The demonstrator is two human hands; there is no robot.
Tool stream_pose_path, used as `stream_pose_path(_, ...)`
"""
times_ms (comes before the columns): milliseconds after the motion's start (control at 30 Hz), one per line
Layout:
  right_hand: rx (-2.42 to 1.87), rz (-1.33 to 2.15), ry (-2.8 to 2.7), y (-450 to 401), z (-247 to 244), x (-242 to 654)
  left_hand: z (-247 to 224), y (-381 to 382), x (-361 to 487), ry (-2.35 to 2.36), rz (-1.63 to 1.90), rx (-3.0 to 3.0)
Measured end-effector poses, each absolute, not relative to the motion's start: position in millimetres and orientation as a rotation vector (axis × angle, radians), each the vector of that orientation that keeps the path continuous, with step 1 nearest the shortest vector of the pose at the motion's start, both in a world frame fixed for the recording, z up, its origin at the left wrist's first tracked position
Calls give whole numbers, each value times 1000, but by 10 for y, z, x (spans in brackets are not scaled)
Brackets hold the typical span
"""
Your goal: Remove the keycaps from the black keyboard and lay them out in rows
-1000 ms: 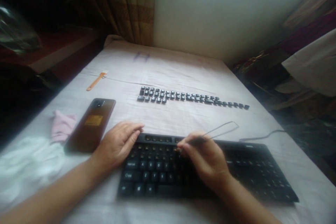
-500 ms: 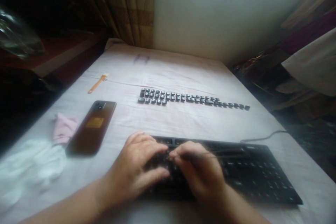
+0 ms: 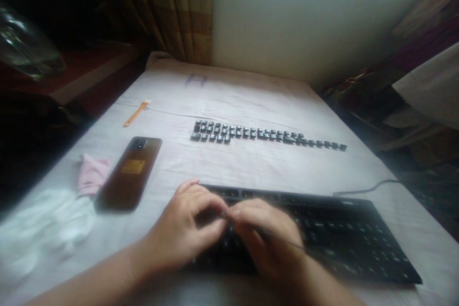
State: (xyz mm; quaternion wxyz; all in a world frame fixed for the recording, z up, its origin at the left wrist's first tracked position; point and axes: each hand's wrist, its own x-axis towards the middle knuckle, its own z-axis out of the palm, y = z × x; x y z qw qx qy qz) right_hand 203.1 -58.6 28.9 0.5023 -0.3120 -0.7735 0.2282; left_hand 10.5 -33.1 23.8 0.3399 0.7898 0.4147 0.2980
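A black keyboard [image 3: 344, 239] lies near the front of the cloth-covered surface, under both of my hands. My left hand [image 3: 195, 220] is above its left part, thumb and index finger pinched together at something too small and blurred to make out. Right at those fingertips is my right hand [image 3: 270, 234], closed around a thin dark stick-like tool [image 3: 287, 244]; the tool's tip is hard to see between the fingers. Beyond the keyboard, several loose black keycaps [image 3: 253, 133] are laid out in rows.
To the left lie a brown phone [image 3: 134, 177], a pink cloth [image 3: 93, 172], a crumpled white cloth [image 3: 50, 229] and an orange-handled brush [image 3: 136, 114]. The keyboard's cable [image 3: 369, 187] runs off rightward. A wall [image 3: 265, 19] and curtain [image 3: 179, 14] stand behind.
My left thumb and index finger, apart before, have closed together at the right hand's fingertips. The whole view has shifted slightly; the keycaps keep their layout.
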Motion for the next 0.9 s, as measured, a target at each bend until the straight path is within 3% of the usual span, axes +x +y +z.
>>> stream_pose_path(400,-1034,29,-2159,-446,231,2288,159,-305,29,1088,835,1995)
stream_pose_path(900,-983,-57,-2439,-495,256,2261,116,-296,-15,1130,918,1938)
